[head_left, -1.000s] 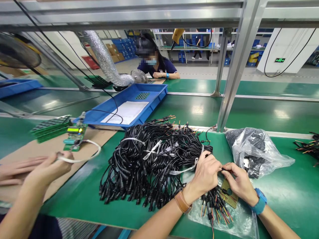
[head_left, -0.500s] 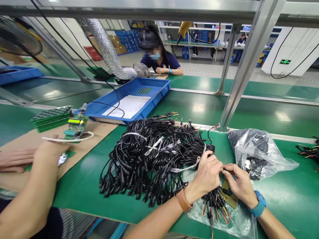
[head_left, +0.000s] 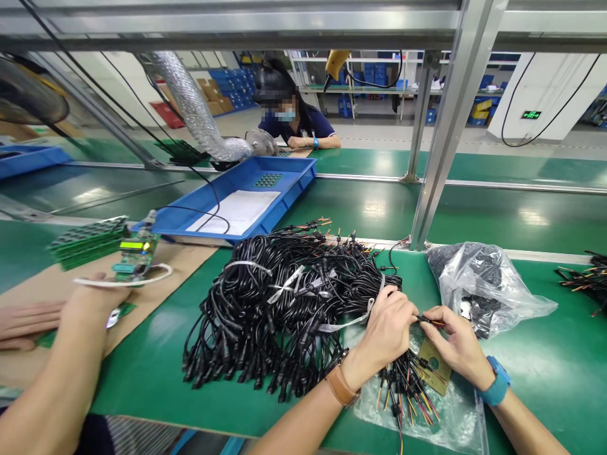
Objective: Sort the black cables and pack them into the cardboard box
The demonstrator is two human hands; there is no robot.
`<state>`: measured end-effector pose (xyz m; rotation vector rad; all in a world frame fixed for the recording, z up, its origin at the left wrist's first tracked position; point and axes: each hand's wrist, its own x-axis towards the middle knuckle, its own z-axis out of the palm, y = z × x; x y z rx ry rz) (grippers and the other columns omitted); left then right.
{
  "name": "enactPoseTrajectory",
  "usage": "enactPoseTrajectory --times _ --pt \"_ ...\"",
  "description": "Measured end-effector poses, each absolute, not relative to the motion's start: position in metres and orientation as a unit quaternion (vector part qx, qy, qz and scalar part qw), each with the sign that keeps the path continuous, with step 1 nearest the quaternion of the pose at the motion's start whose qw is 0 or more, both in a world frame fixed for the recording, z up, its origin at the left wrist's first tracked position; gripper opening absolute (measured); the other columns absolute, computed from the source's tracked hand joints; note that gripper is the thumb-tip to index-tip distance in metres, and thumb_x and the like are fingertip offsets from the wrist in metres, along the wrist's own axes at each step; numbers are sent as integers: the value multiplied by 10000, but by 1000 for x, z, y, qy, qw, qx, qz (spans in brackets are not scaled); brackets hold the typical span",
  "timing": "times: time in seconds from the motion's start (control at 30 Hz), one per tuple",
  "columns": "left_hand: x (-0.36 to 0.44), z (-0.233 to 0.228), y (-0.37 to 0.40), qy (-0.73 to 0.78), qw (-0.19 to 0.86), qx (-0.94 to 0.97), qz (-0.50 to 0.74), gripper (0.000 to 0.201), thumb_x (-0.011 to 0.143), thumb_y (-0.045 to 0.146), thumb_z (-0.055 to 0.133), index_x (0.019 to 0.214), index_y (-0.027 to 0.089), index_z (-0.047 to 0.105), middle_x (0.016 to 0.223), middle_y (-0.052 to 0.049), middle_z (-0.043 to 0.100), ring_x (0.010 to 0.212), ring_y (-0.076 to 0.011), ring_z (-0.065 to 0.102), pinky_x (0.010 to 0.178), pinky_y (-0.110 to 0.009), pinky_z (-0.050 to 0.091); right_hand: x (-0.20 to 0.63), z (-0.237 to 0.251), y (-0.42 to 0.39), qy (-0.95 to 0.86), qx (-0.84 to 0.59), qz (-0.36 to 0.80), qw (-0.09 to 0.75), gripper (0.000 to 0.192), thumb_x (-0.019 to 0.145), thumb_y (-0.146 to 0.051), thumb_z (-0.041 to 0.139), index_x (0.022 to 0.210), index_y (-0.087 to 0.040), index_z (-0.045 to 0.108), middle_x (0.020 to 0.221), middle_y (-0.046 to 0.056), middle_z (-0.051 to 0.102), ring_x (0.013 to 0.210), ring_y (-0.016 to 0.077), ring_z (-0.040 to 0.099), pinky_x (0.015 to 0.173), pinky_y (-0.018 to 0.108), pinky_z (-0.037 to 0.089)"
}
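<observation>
Since half a second ago, both hands have barely shifted, and the co-worker's hand (head_left: 97,297) at the left has settled lower on the brown cardboard sheet (head_left: 61,284). Between the person's two hands, a thin black cable with a red-tipped end (head_left: 429,321) is held just above a small olive-brown circuit board (head_left: 434,366). The left hand (head_left: 389,328), brown leather watch strap at the wrist, is closed with fingertips pinching the cable's near end; the right hand (head_left: 455,344), wearing a blue wristband, pinches the other end between thumb and forefinger. Under them lies a clear plastic sheet (head_left: 450,417) carrying a bunch of short black leads with red, orange and yellow wire ends (head_left: 408,392). Just left, touching the left hand, sprawls a big heap of black cables bundled with white ties (head_left: 279,309) on the green workbench mat (head_left: 545,360). To the right sits a crumpled clear plastic bag of black parts (head_left: 484,284), and more leads (head_left: 583,278) lie at the far right edge. On the cardboard, the co-worker's hand rests by a white flat cable (head_left: 123,281) leading to a small green display board (head_left: 135,253), beside a stack of green circuit boards (head_left: 88,237). Behind stands a shallow blue plastic tray (head_left: 284,202) holding white paper. Across the green conveyor, another person (head_left: 296,123) sits at the far bench.
</observation>
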<state>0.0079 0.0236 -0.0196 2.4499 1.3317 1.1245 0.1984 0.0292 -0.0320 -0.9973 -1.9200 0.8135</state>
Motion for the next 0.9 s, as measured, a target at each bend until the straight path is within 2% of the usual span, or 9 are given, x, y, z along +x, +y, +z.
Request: enactPoseTrajectory --times 0.17,0.57,0.9 --pt "10 -27 23 442 61 808 384 178 839 37 481 780 188 553 712 -14 598 744 -182 544 995 -455 394 197 -34 26 -779 -375 314 391 123 993 -294 570 939 -209 642 905 59 718 798 182 694 729 280 580" --pt "11 -30 22 440 52 809 386 195 822 22 461 740 191 514 689 -11 589 723 -177 530 998 -460 395 193 -35 25 -794 -378 292 375 120 1004 -283 555 963 -217 647 945 73 742 820 206 715 728 307 575" --pt "10 -22 22 440 65 810 382 138 939 87 512 854 180 568 789 -15 641 816 -185 550 1012 -442 380 203 -32 32 -792 -396 302 354 131 989 -282 568 1050 -213 661 971 55 745 842 192 717 766 294 583"
